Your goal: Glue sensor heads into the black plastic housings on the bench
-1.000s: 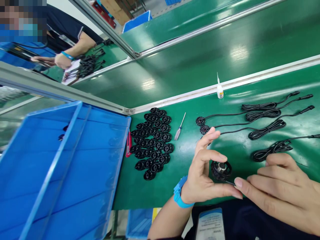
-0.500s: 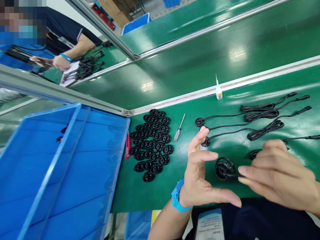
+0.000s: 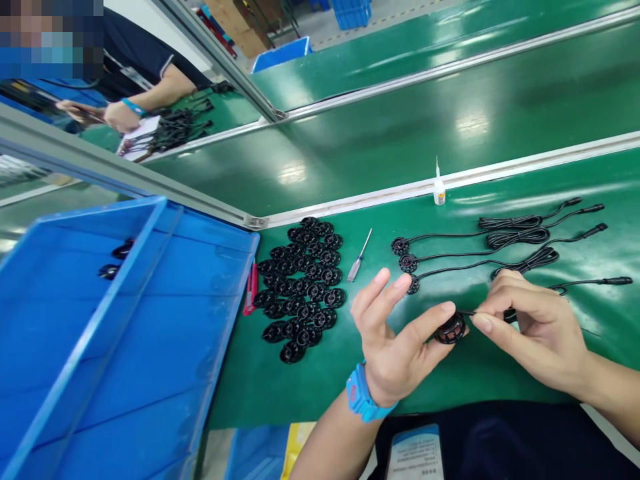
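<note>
Between thumb and index finger, my left hand point(image 3: 400, 340) grips a round black slotted plastic housing point(image 3: 450, 330); its other fingers are spread. My right hand point(image 3: 535, 327) pinches the black cable point(image 3: 466, 313) close to where it enters the housing. Beyond my hands lie several similar housings with cables attached, one of them a black slotted disc point(image 3: 400, 246) and another a disc point(image 3: 408, 263) just below it. Their coiled black cables point(image 3: 517, 238) stretch to the right and end in plugs.
Loose black housings point(image 3: 305, 287) cluster left of a screwdriver point(image 3: 360, 257). A red-handled tool point(image 3: 251, 290) lies by the large blue bin point(image 3: 200, 320). A small white bottle point(image 3: 439, 191) stands at the back rail point(image 3: 350, 202). Across the partition, a co-worker's hand point(image 3: 123, 117) is near black cables.
My left hand has closed its thumb and index finger on the housing, which has turned. My right hand still holds the cable and has shifted slightly left.
</note>
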A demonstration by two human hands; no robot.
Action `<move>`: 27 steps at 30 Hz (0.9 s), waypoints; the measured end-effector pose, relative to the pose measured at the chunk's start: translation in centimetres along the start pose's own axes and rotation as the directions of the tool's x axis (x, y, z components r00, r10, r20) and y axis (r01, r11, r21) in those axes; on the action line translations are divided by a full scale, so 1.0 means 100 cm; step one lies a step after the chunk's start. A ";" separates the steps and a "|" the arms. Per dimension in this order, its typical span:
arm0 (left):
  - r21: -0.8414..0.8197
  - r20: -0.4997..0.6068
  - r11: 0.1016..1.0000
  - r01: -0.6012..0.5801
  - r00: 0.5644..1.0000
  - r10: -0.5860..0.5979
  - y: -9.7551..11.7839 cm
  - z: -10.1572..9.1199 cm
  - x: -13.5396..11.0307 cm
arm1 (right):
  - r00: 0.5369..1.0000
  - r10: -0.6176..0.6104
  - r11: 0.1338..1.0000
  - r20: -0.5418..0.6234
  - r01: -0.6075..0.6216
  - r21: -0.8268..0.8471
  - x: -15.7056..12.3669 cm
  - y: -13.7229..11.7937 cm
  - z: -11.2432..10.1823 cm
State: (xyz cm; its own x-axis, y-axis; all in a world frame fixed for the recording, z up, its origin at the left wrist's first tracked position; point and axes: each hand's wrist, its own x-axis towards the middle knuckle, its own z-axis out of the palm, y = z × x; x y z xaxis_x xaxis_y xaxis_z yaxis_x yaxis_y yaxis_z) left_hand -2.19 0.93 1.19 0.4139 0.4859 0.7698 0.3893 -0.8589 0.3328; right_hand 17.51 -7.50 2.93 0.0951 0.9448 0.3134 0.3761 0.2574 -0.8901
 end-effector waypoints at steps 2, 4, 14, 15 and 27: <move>0.000 0.014 1.000 0.001 1.000 -0.001 0.001 0.000 0.001 | 1.000 0.003 1.000 0.003 -0.003 -0.008 0.000 0.000 0.000; 0.006 0.027 1.000 -0.005 1.000 0.005 0.002 0.000 0.002 | 1.000 0.004 1.000 0.002 -0.004 -0.025 0.000 0.000 0.001; 0.275 0.001 0.953 -0.128 0.991 0.133 -0.005 -0.025 0.012 | 0.985 -0.006 0.948 0.174 0.061 -0.313 0.005 0.003 -0.013; 0.305 0.021 0.941 -0.148 0.989 0.149 -0.006 -0.029 0.009 | 0.979 -0.001 0.918 0.205 0.082 -0.388 0.004 0.005 -0.018; 0.282 0.130 0.959 -0.040 0.992 0.003 -0.003 -0.054 -0.041 | 0.907 -0.053 0.641 0.419 0.352 -0.682 -0.050 0.069 -0.066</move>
State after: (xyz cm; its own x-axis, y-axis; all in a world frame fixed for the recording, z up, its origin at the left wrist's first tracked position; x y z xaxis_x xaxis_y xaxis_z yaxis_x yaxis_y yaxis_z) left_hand -8.46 -1.73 0.85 0.5182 0.5003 0.6937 0.5888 -0.7969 0.1350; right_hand 25.69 -11.77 -2.60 -0.3195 0.9277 0.1928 0.9032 0.3597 -0.2341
